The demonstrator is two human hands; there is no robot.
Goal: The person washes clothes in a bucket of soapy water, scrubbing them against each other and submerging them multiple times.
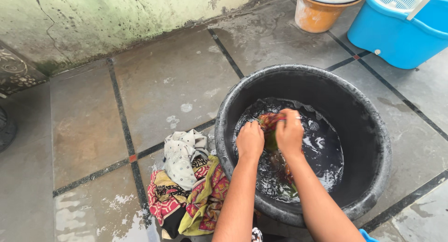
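Clothes heap [186, 186] beside black tub [373, 130]

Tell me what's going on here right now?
A person is washing clothes by hand. Both hands, left and right, grip a red and green cloth over the water in a black tub. A pile of patterned clothes lies on the wet tiled floor beside the tub. A blue bucket and an orange pot stand by the wall.

tub [373, 144] – cloth [270, 123] in its water | clothes pile [186, 186] left of tub | bucket [396, 37] – behind, right
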